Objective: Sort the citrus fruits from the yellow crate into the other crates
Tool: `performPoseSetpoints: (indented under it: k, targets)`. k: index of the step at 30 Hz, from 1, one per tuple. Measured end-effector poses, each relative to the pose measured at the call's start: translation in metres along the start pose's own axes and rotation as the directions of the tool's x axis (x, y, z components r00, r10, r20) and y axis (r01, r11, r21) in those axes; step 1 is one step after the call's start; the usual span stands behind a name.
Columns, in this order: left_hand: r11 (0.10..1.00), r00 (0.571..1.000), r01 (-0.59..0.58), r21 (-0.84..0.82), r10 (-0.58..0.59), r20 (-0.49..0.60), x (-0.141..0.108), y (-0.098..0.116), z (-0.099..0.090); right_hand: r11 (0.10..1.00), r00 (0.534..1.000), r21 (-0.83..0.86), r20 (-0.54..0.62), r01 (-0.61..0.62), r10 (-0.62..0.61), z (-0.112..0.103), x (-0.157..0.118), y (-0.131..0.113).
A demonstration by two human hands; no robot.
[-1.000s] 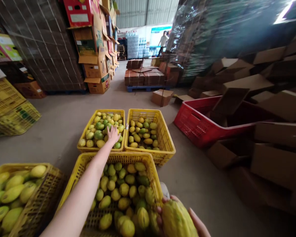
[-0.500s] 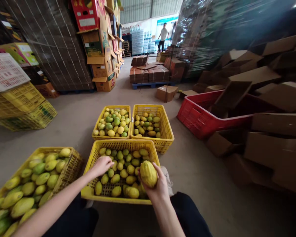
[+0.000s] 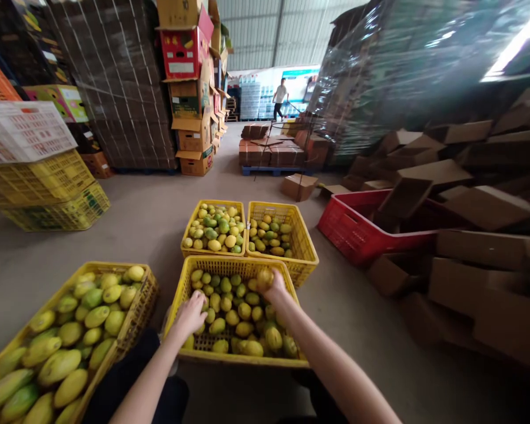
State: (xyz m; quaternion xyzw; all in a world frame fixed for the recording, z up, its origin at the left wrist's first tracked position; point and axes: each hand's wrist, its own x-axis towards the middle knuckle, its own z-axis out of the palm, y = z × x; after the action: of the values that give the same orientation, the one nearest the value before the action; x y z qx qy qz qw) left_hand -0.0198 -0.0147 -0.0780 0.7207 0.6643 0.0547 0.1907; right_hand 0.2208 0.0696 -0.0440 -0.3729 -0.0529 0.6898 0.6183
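At the far right corner of the middle yellow crate point(image 3: 242, 356), my right hand point(image 3: 277, 288) is closed around a yellow ridged fruit point(image 3: 264, 279), slightly blurred. My left hand point(image 3: 193, 315) is over the same crate's left side, its fingers curled down against the fruit there. What those fingers hold, if anything, is hidden. Several yellow-green fruits point(image 3: 232, 317) lie loosely in this crate, and the grid floor shows between some of them.
Beyond stand two yellow crates, one fuller point(image 3: 214, 253) and one partly filled point(image 3: 307, 256). Left is a crate heaped with larger fruit point(image 3: 59, 366). A red crate point(image 3: 348, 232) and cardboard boxes point(image 3: 472, 271) fill the right. Someone point(image 3: 281, 97) walks far back.
My right hand has carried the ridged fruit away from my body to the crate's far right corner. My left hand has shifted slightly nearer, and the view has tilted up.
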Motion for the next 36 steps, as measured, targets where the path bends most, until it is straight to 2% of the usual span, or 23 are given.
performPoseSetpoints:
  k: [3, 5, 6, 7, 9, 12, 14, 17, 20, 23, 25, 26, 29, 32, 34, 36]
  targets:
    - [0.996, 0.999, 0.001, -0.085, -0.005, -0.046, 0.001, 0.002, -0.013, 0.997, 0.993, -0.013, -0.094, 0.071, -0.072, 0.057, 0.041, -0.049]
    - [0.993, 0.998, -0.006, -0.117, -0.001, -0.056, 0.001, 0.003, -0.02, 0.984, 0.967, -0.069, -0.187, 0.166, -0.176, 0.076, 0.058, -0.064]
    - [0.992, 0.999, -0.007, -0.124, 0.001, -0.052, 0.001, 0.003, -0.023, 0.97, 0.954, -0.15, -0.201, 0.192, -0.221, 0.077, 0.062, -0.063]
    - [0.992, 0.999, -0.005, -0.13, -0.001, -0.045, 0.0, 0.004, -0.025, 0.95, 0.948, -0.24, -0.196, 0.202, -0.251, 0.071, 0.063, -0.057]
    - [0.988, 0.999, 0.002, -0.157, -0.008, -0.037, -0.003, 0.005, -0.028, 0.9, 0.96, -0.408, -0.153, 0.156, -0.236, 0.045, 0.056, -0.033]
    - [0.985, 1.0, 0.012, -0.17, -0.015, -0.015, -0.007, 0.008, -0.03, 0.842, 0.969, -0.54, -0.21, -0.007, -0.127, -0.013, 0.034, 0.016]
    - [0.992, 0.999, 0.04, -0.116, -0.039, 0.009, -0.009, 0.012, -0.031, 0.767, 0.965, -0.633, -0.253, -0.108, -0.073, -0.049, 0.019, 0.044]
    - [0.994, 0.992, 0.11, -0.008, -0.11, 0.058, -0.008, 0.015, -0.033, 0.592, 0.966, -0.784, -0.256, -0.188, -0.032, -0.085, 0.009, 0.069]
    - [0.984, 0.965, 0.144, 0.108, -0.163, 0.203, -0.006, 0.014, -0.032, 0.342, 0.979, -0.92, -0.204, -0.193, 0.002, -0.102, 0.015, 0.081]
    - [0.971, 0.902, 0.053, 0.233, -0.147, 0.407, -0.007, 0.01, -0.029, 0.086, 0.991, -0.988, -0.127, -0.13, 0.042, -0.109, 0.026, 0.09]
    - [0.968, 0.865, 0.002, 0.252, -0.128, 0.486, -0.009, 0.008, -0.027, -0.046, 0.995, -0.998, -0.056, -0.052, 0.086, -0.111, 0.031, 0.097]
    - [0.97, 0.861, -0.007, 0.242, -0.117, 0.495, -0.01, 0.007, -0.027, -0.096, 0.993, -0.995, -0.014, -0.003, 0.115, -0.112, 0.033, 0.101]
    - [0.984, 0.893, -0.026, 0.177, -0.057, 0.447, -0.013, 0.006, -0.026, -0.234, 0.977, -0.962, 0.097, 0.142, 0.192, -0.115, 0.045, 0.115]
    - [0.992, 0.921, -0.025, 0.123, -0.025, 0.39, -0.015, 0.003, -0.026, -0.438, 0.971, -0.879, 0.104, 0.19, 0.213, -0.119, 0.068, 0.133]
    - [0.991, 0.921, -0.005, 0.131, -0.047, 0.386, -0.016, 0.0, -0.025, -0.564, 0.971, -0.8, 0.092, 0.205, 0.222, -0.122, 0.087, 0.145]
    - [0.986, 0.914, 0.027, 0.166, -0.091, 0.395, -0.016, -0.002, -0.023, -0.652, 0.966, -0.722, 0.09, 0.232, 0.244, -0.126, 0.102, 0.156]
